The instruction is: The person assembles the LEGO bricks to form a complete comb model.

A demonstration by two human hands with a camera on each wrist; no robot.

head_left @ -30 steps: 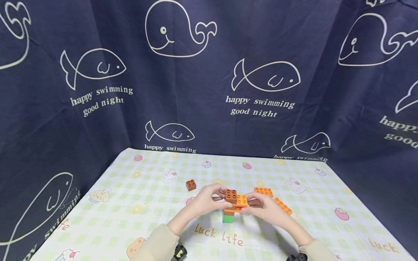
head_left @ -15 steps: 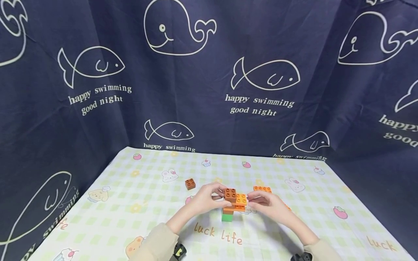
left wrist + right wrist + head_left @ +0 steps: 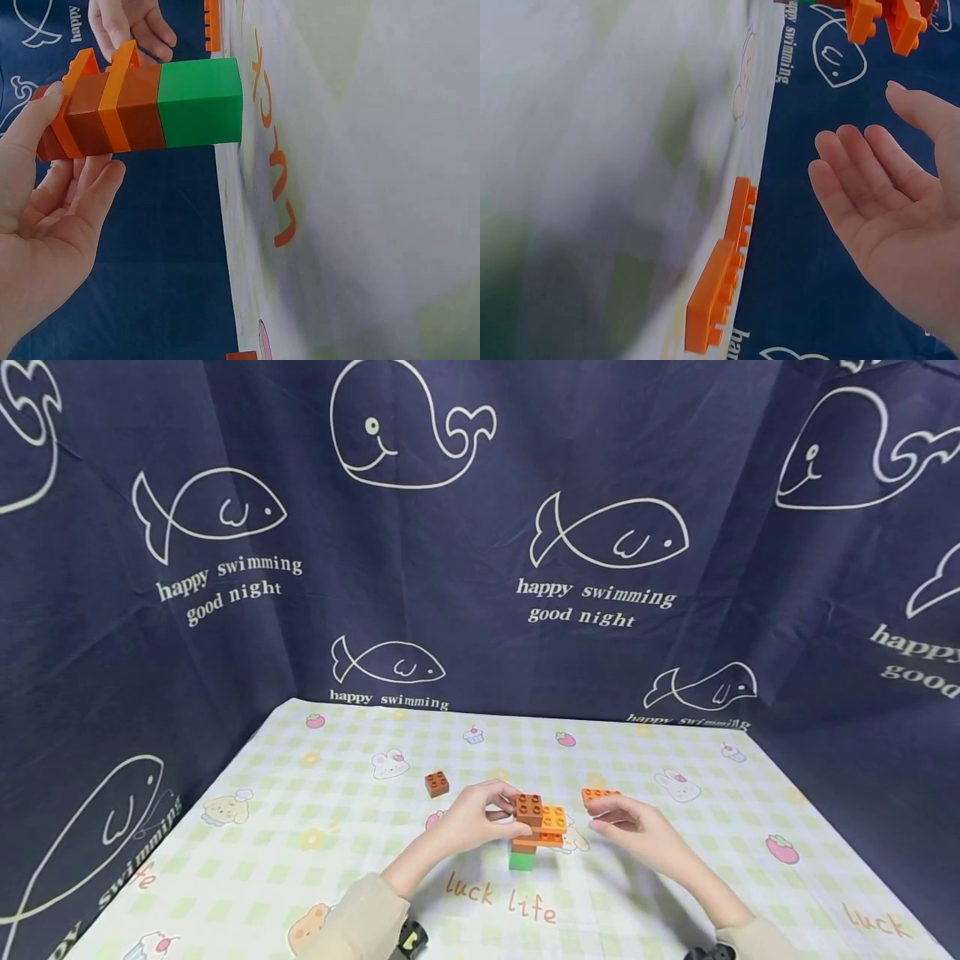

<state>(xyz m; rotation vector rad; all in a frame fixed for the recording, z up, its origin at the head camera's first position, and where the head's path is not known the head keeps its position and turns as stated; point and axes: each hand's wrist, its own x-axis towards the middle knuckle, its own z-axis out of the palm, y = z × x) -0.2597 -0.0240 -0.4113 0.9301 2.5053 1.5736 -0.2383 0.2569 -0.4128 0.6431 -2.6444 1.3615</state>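
A small tower stands at the middle of the table, a green block [image 3: 201, 102] at its foot. Above it alternate brown bricks and two thin orange bricks; the upper orange brick [image 3: 554, 819] juts out to the right, as does the lower one. A brown brick [image 3: 528, 808] with studs caps the tower. My left hand [image 3: 476, 814] grips the upper part, thumb on the near side and fingers behind. To the right of the tower and apart from it, my right hand [image 3: 900, 202] holds nothing, its fingers relaxed and the palm facing the tower.
A loose brown brick [image 3: 437, 784] lies behind and left of the tower. Two orange bricks lie on the right; one orange brick [image 3: 600, 795] shows behind my right hand, and the nearer orange brick [image 3: 709, 300] appears in the right wrist view. A dark-blue printed curtain [image 3: 480, 568] surrounds the table.
My right hand has let go of the upper orange brick and drawn away to the right. My left hand stays on the tower.
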